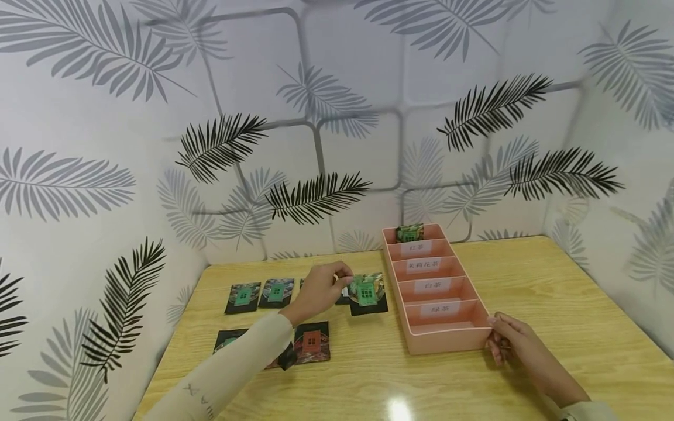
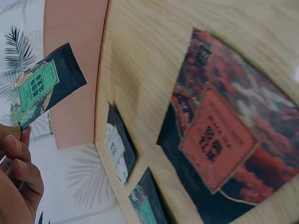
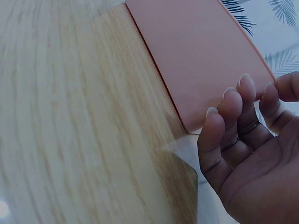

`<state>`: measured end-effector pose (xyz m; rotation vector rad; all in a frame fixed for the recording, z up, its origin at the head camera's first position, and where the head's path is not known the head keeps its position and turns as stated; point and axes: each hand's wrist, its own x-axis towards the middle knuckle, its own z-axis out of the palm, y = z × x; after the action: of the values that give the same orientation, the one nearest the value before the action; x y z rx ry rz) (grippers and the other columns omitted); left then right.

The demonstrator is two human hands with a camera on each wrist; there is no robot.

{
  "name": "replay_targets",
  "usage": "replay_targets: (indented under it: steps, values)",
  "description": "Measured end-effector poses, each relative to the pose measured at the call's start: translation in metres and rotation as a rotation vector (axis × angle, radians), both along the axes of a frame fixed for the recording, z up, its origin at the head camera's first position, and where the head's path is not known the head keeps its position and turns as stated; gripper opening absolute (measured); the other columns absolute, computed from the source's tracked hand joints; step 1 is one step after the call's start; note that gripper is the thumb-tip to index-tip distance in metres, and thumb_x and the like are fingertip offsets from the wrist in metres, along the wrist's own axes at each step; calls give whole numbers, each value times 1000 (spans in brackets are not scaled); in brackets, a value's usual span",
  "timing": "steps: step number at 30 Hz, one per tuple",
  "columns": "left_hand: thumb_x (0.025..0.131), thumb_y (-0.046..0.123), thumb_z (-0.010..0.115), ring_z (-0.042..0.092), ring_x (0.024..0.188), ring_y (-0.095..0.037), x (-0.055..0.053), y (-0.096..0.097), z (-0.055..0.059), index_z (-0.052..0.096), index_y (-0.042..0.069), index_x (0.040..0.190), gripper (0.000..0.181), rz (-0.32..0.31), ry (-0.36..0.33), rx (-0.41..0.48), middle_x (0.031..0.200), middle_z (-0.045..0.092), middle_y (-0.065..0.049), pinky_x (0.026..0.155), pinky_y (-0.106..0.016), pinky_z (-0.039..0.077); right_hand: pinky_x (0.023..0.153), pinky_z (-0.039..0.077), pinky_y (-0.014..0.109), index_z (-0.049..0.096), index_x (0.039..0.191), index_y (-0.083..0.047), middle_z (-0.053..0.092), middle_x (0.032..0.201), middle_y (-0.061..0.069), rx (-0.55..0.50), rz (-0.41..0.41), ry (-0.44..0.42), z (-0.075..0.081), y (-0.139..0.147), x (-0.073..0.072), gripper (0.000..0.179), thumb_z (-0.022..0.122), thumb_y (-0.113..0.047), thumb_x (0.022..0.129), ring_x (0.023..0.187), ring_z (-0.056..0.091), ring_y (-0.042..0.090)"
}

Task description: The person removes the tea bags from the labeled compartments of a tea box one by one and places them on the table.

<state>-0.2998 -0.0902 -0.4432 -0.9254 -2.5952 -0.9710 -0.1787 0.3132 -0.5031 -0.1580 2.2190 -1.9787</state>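
My left hand [image 1: 341,279] pinches a dark tea packet with a green label [image 1: 364,289] by its left edge and holds it just above the table, left of the pink divided tray [image 1: 447,342]. The left wrist view shows that packet [image 2: 44,86] raised between my fingertips [image 2: 16,140], with the tray [image 2: 74,37] behind it. My right hand [image 1: 496,334] grips the tray's near right corner, thumb on the rim. In the right wrist view my fingers [image 3: 233,105] lie against the tray's outer wall [image 3: 201,60]. One green packet [image 1: 409,233] stands in the farthest compartment.
Two green-label packets [image 1: 243,297] [image 1: 276,292] lie in a row at the left. A red-label packet [image 1: 312,342] lies nearer, beside my forearm. Another dark packet [image 1: 371,306] lies under the held one. Leaf-patterned walls enclose the wooden table [image 1: 553,292] on three sides.
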Motion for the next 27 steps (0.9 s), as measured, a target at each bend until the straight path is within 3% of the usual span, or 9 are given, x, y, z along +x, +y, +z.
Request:
replay_targets:
  steps: [6,14,27]
  values:
    - [96,19,60,46,49,-8,6,-8,-11,67,18,99,8,-25,-24,-6,83,66,3,52,-26,42,55,51,38,39,79,-1,54,68,7,13,-16,-8,0,0,-1,42,37,-35,104,58,53,16]
    - [95,21,61,45,49,-7,13,-12,-22,65,20,94,5,-7,-42,-47,79,63,10,53,-25,41,56,50,38,40,81,1,54,68,7,26,-19,-15,2,2,-2,44,38,-37,104,58,53,18]
    - [95,22,60,51,56,-6,22,-19,-38,65,20,96,5,-7,-172,-58,82,64,9,52,-25,43,56,50,38,38,83,6,53,68,7,10,-3,-5,1,0,-1,46,37,-35,104,58,53,16]
